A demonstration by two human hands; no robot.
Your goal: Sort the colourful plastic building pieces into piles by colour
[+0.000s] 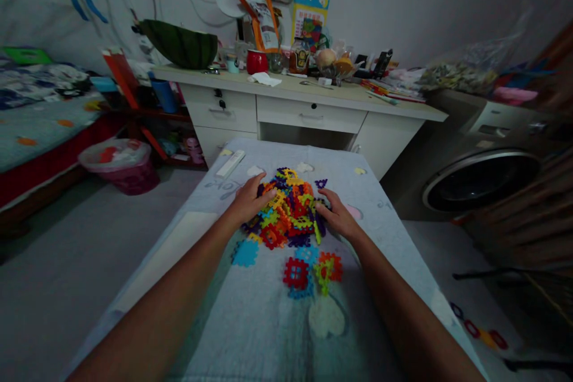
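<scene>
A heap of colourful interlocking plastic pieces (pixel 289 208) lies in the middle of a table covered with a pale blue cloth (pixel 250 322). My left hand (pixel 247 198) rests flat against the heap's left side, fingers stretched over its edge. My right hand (pixel 336 213) presses against the heap's right side, fingers curved onto the pieces. Nearer to me lie loose pieces: a red one (pixel 295 273), an orange and green pair (pixel 328 267) and a blue one (pixel 245 253). A purple piece (pixel 321 182) sits just beyond the heap.
A white slim box (pixel 230 163) lies at the table's far left. Beyond stands a white desk (pixel 308 108) crowded with a watermelon half, a red mug and bottles. A pink bin (pixel 120 164) and a bed are left; a washing machine (pixel 481 182) is right.
</scene>
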